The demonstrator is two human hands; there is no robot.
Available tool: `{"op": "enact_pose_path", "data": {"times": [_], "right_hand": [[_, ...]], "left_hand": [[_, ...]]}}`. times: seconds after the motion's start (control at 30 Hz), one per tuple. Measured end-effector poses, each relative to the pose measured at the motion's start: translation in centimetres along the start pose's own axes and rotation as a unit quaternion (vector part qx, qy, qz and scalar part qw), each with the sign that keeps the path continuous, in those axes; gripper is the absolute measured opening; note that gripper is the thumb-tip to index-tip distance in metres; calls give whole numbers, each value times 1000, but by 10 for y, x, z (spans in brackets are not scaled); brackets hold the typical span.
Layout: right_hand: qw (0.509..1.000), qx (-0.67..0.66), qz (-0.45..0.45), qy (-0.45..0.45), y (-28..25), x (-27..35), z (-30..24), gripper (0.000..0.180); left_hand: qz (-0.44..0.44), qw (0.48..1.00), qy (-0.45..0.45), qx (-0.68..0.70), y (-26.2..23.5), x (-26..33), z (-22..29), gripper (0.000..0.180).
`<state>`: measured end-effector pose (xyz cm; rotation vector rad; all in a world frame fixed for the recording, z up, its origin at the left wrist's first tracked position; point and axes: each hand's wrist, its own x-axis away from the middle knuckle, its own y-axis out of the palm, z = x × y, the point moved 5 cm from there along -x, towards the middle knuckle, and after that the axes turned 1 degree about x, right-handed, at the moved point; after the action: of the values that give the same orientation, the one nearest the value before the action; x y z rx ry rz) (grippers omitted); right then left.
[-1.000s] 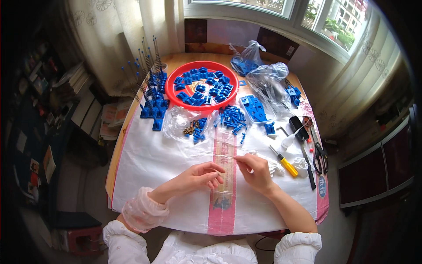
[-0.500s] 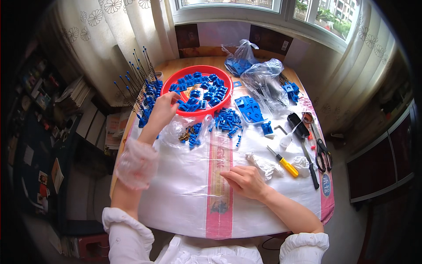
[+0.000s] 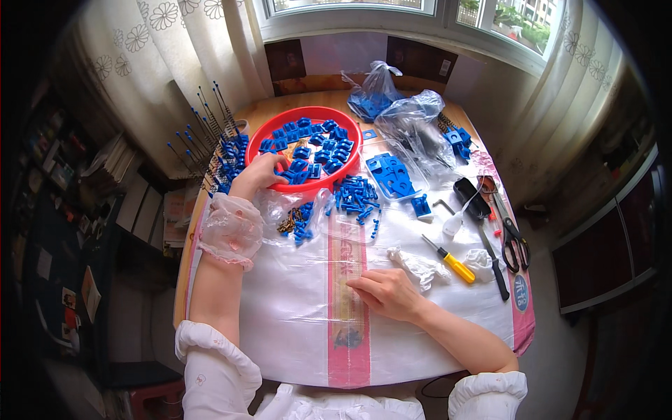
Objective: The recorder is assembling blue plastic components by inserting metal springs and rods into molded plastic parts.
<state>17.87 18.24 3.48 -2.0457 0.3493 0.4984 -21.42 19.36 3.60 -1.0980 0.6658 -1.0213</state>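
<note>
My left hand point(image 3: 257, 172) reaches to the near rim of a red round tray point(image 3: 277, 127) full of small blue plastic parts; its fingers curl at the rim, and I cannot see what they grip. My right hand point(image 3: 386, 292) rests flat on the white sheet, fingertips pressing a long clear plastic strip point(image 3: 348, 276) that lies along the pink stripe. A pile of loose blue parts point(image 3: 355, 194) lies between the tray and the strip.
A yellow-handled screwdriver point(image 3: 450, 261), scissors point(image 3: 512, 236), a black tool point(image 3: 472, 197), crumpled white wrap point(image 3: 420, 266) and clear bags of blue parts point(image 3: 409, 126) lie to the right. Thin rods with blue tips point(image 3: 210, 140) stand at the left. A small bag of mixed hardware point(image 3: 294, 220) lies left of centre.
My left hand left the clear strip and travelled up and left to the red tray's rim. My right hand stayed on the strip.
</note>
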Motion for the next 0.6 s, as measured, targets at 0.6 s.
{"op": "enact_pose_path", "data": {"times": [0.6], "right_hand": [[1000,-6,9,14,-2,0,3,20]], "left_hand": [[-57,998,15,-23,9,-6,5,51]]}}
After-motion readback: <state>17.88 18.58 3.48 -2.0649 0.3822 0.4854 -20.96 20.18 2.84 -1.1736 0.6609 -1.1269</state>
